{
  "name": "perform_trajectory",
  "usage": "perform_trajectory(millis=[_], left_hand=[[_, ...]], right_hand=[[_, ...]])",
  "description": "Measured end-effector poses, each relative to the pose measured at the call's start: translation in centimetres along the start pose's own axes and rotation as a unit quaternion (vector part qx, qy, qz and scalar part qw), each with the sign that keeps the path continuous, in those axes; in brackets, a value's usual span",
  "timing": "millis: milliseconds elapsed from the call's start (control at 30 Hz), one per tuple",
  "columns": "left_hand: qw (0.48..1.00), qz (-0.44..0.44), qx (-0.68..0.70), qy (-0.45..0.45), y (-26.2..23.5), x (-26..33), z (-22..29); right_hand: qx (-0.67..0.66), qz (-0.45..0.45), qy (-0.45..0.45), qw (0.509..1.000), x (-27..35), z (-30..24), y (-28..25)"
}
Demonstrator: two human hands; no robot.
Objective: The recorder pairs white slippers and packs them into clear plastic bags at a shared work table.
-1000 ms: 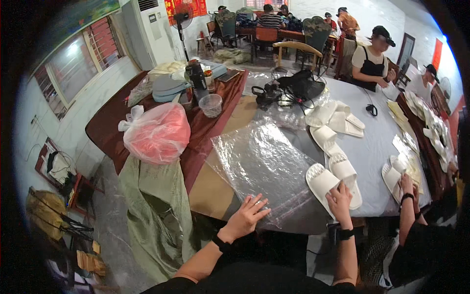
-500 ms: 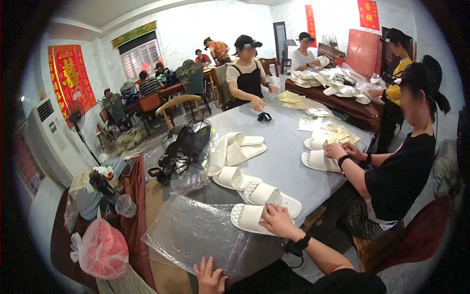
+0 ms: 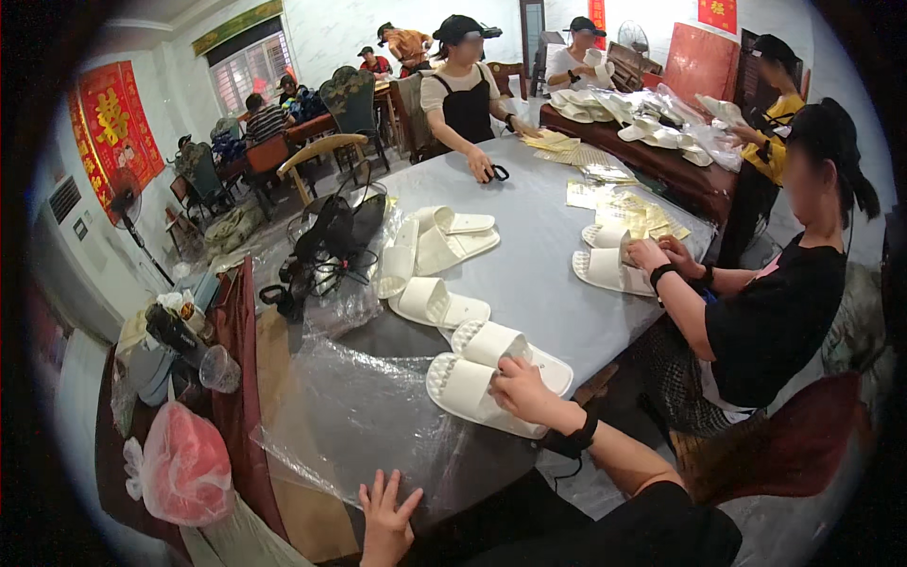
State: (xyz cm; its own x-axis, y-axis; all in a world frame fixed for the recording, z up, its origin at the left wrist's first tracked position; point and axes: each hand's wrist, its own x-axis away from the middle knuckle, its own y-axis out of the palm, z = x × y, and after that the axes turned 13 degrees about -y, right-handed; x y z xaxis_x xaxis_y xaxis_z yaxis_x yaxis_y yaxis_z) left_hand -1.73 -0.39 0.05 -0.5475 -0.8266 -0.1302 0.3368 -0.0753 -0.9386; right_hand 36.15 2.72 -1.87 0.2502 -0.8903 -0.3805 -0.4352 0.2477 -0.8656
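My right hand (image 3: 521, 388) rests on a pair of white slippers (image 3: 472, 383) stacked side by side at the near edge of the grey table (image 3: 529, 255), fingers curled over the nearer one. My left hand (image 3: 385, 515) lies flat with fingers spread on the table edge, touching a clear plastic sheet (image 3: 364, 416) that covers the near corner. More white slippers (image 3: 439, 304) lie just beyond the pair.
A seated person in black (image 3: 765, 302) on the right handles white slippers (image 3: 609, 269). Other people sit at the far side. A black bag (image 3: 326, 250), a pink plastic bag (image 3: 184, 463) and bottles stand at left. Yellow paper sheets (image 3: 628, 213) lie mid-table.
The view has swung to the right, from the table's left end toward the seated people. My right hand stays on the white slippers; my left hand stays spread on the plastic.
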Motion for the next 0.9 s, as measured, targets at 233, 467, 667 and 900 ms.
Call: perform_trajectory(millis=[233,467,667,900], left_hand=[[0.999,-0.030,-0.012,-0.043,-0.9,-0.9,2.0],[0.998,-0.023,-0.045,-0.023,0.4,-0.9,2.0],[1.000,0.012,-0.022,-0.006,1.0,-2.9,2.9],[0.997,0.015,-0.055,0.044,2.4,-3.5,2.1]], right_hand=[[-0.021,0.140,-0.007,0.990,2.8,-1.4,-2.7],[-0.139,0.133,0.043,0.980,6.1,-6.4,-7.1],[-0.225,0.095,-0.095,0.965,6.2,-9.9,-6.2],[-0.255,0.068,-0.122,0.957,5.8,-11.3,-5.4]])
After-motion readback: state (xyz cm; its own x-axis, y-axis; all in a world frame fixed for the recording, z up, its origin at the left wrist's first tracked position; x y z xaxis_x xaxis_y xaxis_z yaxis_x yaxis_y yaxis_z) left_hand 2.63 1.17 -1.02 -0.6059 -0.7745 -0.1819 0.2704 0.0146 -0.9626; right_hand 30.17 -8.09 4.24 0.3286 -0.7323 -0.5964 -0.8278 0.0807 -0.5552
